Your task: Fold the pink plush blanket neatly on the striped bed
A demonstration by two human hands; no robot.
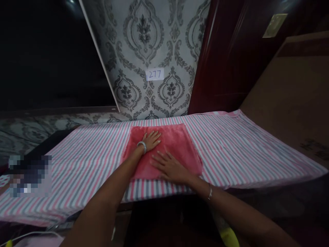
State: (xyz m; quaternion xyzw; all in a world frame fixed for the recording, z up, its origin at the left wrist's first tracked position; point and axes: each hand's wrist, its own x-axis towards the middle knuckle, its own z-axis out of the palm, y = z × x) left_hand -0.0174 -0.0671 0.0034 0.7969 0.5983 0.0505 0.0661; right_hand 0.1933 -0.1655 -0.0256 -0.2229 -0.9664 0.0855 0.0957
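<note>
A folded red plush cloth (177,140) lies flat on the striped sheet (221,147) that covers the table. My left hand (151,139) rests palm down on the cloth's upper left part, fingers spread. Lower and nearer to me, my right hand (171,167) lies flat on the cloth's front middle, its fingers stretched out and slightly blurred. Neither hand grips anything. Several layers show along the cloth's right edge.
Behind the table is a patterned wall (144,41) with a paper label (155,74) reading 277. A dark screen (51,58) hangs at the left. A dark red door panel (221,51) and a big cardboard box (293,92) stand to the right.
</note>
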